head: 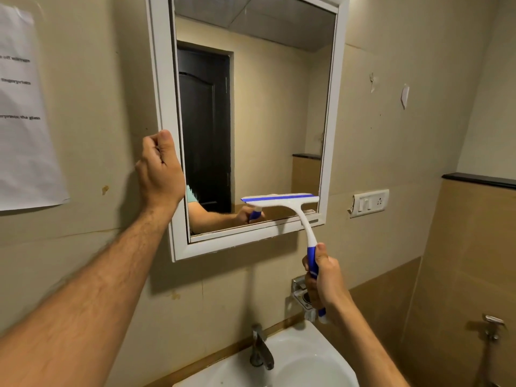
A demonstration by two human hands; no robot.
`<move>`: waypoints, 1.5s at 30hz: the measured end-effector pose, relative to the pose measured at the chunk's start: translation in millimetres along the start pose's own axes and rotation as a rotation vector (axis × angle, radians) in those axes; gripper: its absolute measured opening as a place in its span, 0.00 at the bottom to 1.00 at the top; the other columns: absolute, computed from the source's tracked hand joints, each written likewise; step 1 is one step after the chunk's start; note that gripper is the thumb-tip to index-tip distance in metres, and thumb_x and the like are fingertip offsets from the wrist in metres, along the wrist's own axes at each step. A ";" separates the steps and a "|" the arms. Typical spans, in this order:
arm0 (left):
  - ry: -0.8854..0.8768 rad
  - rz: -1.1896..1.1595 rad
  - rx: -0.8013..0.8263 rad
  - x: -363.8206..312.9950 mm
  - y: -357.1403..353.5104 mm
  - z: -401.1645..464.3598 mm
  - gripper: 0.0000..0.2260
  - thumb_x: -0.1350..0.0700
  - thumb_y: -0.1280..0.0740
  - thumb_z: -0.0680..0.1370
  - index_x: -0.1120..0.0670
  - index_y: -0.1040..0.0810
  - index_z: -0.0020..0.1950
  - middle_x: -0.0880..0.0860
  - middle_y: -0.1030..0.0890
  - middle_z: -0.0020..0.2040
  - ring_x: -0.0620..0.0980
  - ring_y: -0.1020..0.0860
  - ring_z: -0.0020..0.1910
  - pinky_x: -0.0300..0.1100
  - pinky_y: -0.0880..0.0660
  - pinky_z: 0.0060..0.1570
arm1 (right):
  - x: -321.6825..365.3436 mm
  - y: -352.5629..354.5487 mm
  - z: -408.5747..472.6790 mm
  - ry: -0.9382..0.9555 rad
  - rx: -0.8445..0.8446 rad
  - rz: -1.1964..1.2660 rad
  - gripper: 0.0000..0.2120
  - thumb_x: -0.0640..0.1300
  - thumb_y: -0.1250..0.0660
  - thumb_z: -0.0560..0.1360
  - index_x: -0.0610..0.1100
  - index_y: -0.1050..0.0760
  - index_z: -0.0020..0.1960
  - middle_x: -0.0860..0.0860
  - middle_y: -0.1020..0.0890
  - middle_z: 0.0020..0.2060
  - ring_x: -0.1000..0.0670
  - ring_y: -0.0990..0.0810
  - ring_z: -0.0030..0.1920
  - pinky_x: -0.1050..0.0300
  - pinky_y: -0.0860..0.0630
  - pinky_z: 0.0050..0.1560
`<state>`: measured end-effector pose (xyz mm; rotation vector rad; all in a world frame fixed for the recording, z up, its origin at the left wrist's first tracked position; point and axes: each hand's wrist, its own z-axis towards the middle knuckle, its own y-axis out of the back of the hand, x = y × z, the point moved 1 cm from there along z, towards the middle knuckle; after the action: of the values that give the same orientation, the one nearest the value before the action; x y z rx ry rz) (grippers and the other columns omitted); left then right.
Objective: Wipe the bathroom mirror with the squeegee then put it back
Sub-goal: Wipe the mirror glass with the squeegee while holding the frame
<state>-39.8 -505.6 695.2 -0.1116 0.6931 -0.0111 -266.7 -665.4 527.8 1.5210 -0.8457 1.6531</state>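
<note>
A white-framed mirror hangs on the beige wall. My left hand grips the frame's left edge, low down, with the fingers curled behind it. The white and blue squeegee has its blade lying flat against the glass near the lower right corner. My right hand is closed round the squeegee's blue handle below the mirror's bottom edge. The glass reflects a dark door and my forearm.
A white sink with a metal tap sits directly below. A metal holder is fixed to the wall behind my right hand. A switch plate is right of the mirror, a paper notice at left, a wall tap at lower right.
</note>
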 end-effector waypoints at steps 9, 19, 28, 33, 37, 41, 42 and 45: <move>-0.009 -0.013 0.004 -0.4 0.2 -1.1 0.12 0.49 0.48 0.83 0.54 0.34 0.44 0.43 0.33 0.30 0.29 0.30 0.30 0.31 0.39 0.26 | -8.5 -9.4 -17.0 0.025 -0.049 -0.066 0.27 0.64 0.51 0.78 0.42 0.28 0.44 0.49 0.30 0.28 0.54 0.33 0.25 0.60 0.32 0.27; 0.009 -0.033 0.024 3.4 0.0 -0.3 0.14 0.49 0.48 0.83 0.56 0.32 0.45 0.43 0.32 0.30 0.29 0.30 0.29 0.34 0.39 0.27 | -20.7 -42.2 -22.6 0.025 -0.044 0.081 0.27 0.63 0.52 0.79 0.42 0.29 0.39 0.52 0.33 0.23 0.54 0.37 0.21 0.63 0.38 0.24; 0.015 -0.038 0.044 2.4 2.0 2.2 0.12 0.48 0.47 0.82 0.53 0.31 0.46 0.42 0.31 0.31 0.28 0.30 0.30 0.34 0.39 0.28 | 8.1 -64.2 -25.6 0.134 0.006 0.031 0.24 0.60 0.51 0.79 0.40 0.31 0.43 0.49 0.32 0.27 0.55 0.35 0.22 0.63 0.36 0.23; 0.025 -0.033 0.027 7.6 2.2 4.1 0.15 0.47 0.47 0.82 0.57 0.29 0.48 0.48 0.28 0.33 0.47 0.32 0.30 0.38 0.42 0.32 | 63.8 -86.4 -12.9 0.258 -0.015 0.088 0.26 0.62 0.52 0.79 0.42 0.30 0.42 0.49 0.33 0.25 0.56 0.35 0.20 0.63 0.37 0.23; 0.014 -0.041 0.059 8.2 2.4 6.1 0.16 0.45 0.48 0.82 0.55 0.29 0.48 0.46 0.28 0.32 0.45 0.30 0.31 0.40 0.37 0.29 | 105.8 -100.4 -3.5 0.323 -0.011 0.121 0.27 0.63 0.52 0.78 0.42 0.29 0.43 0.48 0.30 0.29 0.54 0.32 0.25 0.62 0.32 0.25; 0.016 -0.034 0.083 5.8 5.5 5.6 0.15 0.45 0.48 0.82 0.55 0.29 0.48 0.45 0.29 0.32 0.41 0.30 0.31 0.28 0.38 0.26 | 88.5 -103.0 -10.3 0.307 -0.009 0.101 0.25 0.61 0.51 0.79 0.42 0.29 0.43 0.47 0.31 0.29 0.53 0.32 0.25 0.62 0.32 0.25; 0.017 -0.040 0.088 5.4 6.2 5.7 0.15 0.45 0.48 0.82 0.55 0.29 0.48 0.45 0.28 0.32 0.41 0.29 0.31 0.29 0.38 0.26 | 74.7 -102.0 -14.1 0.299 -0.014 0.094 0.24 0.61 0.51 0.79 0.42 0.30 0.42 0.47 0.31 0.29 0.54 0.32 0.25 0.62 0.33 0.25; 0.025 -0.058 0.124 3.8 8.4 5.7 0.16 0.44 0.48 0.81 0.55 0.30 0.48 0.47 0.28 0.32 0.42 0.30 0.30 0.36 0.36 0.28 | 38.8 -100.7 -24.1 0.265 0.008 0.108 0.27 0.64 0.50 0.73 0.41 0.30 0.40 0.49 0.32 0.25 0.55 0.34 0.22 0.63 0.35 0.23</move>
<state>-33.4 -496.9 696.3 -0.0125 0.7122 -0.1109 -194.9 -589.3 563.7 1.2433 -0.7878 1.8876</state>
